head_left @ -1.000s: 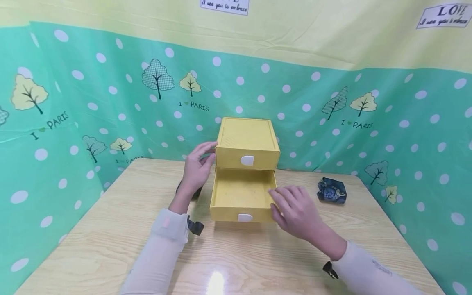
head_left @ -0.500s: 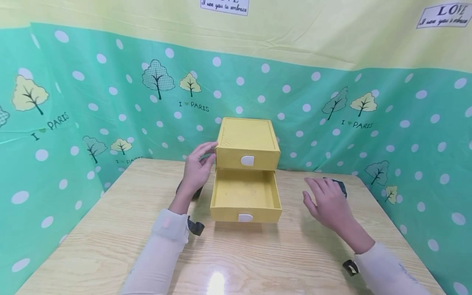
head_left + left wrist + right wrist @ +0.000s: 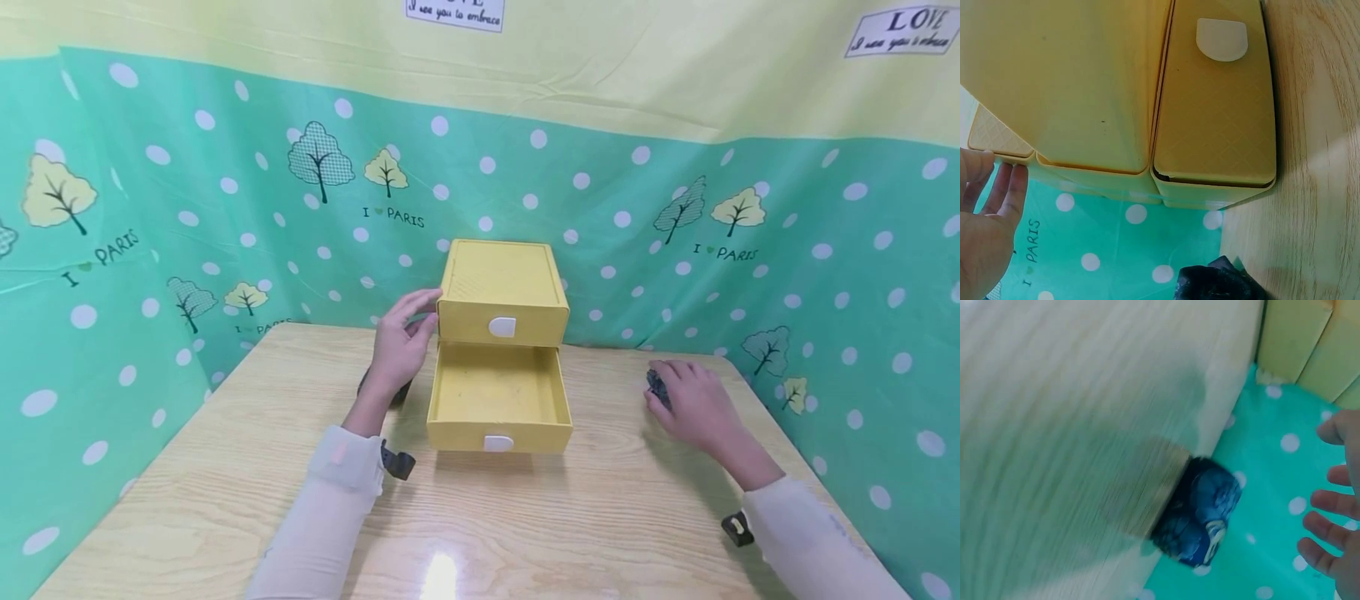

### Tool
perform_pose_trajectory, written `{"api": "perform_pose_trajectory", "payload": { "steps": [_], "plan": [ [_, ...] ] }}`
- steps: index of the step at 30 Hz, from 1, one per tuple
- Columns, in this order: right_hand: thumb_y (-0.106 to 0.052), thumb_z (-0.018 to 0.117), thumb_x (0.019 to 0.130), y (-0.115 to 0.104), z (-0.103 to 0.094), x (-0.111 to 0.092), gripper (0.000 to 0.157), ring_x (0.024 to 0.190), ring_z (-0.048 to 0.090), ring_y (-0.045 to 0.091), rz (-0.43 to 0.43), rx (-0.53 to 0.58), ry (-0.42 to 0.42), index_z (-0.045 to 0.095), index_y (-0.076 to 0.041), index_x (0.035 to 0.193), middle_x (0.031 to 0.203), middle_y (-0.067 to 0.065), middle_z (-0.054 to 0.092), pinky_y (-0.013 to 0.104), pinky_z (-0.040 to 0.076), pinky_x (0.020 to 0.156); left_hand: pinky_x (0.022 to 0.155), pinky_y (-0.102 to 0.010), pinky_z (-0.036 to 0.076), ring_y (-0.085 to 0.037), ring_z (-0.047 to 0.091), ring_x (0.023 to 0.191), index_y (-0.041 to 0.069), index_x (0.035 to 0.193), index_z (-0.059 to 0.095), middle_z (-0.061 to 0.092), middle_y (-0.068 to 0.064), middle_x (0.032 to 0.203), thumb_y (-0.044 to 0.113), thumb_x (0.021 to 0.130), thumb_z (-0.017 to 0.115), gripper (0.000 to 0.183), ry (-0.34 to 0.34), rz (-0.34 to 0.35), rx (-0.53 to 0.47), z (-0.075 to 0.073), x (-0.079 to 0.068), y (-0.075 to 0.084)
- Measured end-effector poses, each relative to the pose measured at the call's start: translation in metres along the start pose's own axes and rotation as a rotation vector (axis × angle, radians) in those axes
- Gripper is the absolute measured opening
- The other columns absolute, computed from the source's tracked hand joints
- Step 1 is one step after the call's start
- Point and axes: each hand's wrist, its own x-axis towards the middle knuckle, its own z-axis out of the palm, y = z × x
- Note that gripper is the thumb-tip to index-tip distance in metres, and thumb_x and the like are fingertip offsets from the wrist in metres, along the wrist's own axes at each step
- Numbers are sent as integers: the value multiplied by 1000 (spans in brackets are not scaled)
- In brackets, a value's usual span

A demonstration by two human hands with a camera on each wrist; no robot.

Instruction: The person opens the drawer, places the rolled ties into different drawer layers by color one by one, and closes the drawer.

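A yellow desktop drawer unit (image 3: 504, 273) stands at the back of the table, its middle drawer (image 3: 495, 383) pulled out with nothing inside. Below that, in the left wrist view, a closed bottom drawer (image 3: 1216, 119) shows. My left hand (image 3: 401, 346) touches the left side of the top tier with nearly straight fingers. Over on the right, my right hand (image 3: 697, 407) is at a small dark blue printed bundle (image 3: 658, 388), covering most of it in the head view. In the right wrist view the fingers are spread, apart from the bundle (image 3: 1200, 512), which may be folded cloth.
A black crumpled object (image 3: 1216, 281) sits left of the unit, partly hidden by the left wrist in the head view. A green and yellow printed curtain (image 3: 600, 200) closes off the back and sides. The wooden table (image 3: 600, 517) extends in front.
My right hand has left the middle drawer's right edge and moved right to the dark blue bundle. The left hand has stayed at the unit's side. The drawer remains pulled out.
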Motion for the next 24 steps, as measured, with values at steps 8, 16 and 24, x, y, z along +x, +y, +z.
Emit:
{"api": "perform_pose_trajectory", "payload": {
  "steps": [8,16,24],
  "plan": [
    [-25,73,87,24,5,2,60,117,53,57,71,-7,-167,56,12,132,126,36,59,72,46,96,101,-61,53,-42,59,117,-12,132,60,56,-28,138,-18,95,57,38,-1,9,-7,0,0,1],
    [-21,76,78,36,16,5,70,119,49,59,114,-10,-302,53,15,133,130,38,54,72,46,98,100,-59,54,-41,59,118,-11,132,61,57,-26,138,-16,95,58,37,-3,14,0,1,0,0],
    [-19,82,76,48,31,6,74,116,47,57,163,20,-374,53,11,136,131,38,51,72,48,94,101,-57,55,-40,60,118,-11,132,61,57,-26,139,-15,96,57,37,-3,14,5,0,0,0]
  ]
}}
